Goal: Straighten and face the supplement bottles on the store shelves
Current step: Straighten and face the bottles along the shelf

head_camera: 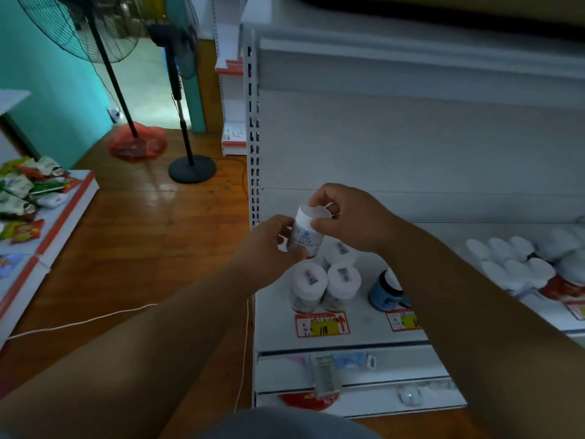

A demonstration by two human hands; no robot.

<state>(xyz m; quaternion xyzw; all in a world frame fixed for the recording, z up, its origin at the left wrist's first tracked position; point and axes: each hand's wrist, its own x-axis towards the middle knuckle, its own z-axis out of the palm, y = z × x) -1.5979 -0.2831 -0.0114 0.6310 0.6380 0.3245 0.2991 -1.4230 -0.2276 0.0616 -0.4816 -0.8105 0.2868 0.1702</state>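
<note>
Two hands share one bottle (306,236), tilted cap-up toward the right hand (348,217), which pinches the cap; the left hand (272,245) cups its base, directly above the shelf's (364,324) three-bottle cluster (326,280).

It was a small shop; white metal shelving (411,147) with slotted uprights carried white-capped supplement bottles (326,282) near the shelf's left end, and red-and-yellow price tags (322,324) sat along its front edge; across the wooden floor (142,223) a low display shelf (63,213) held snack packets (22,191); two pedestal fans (177,99) stood beyond.
</note>
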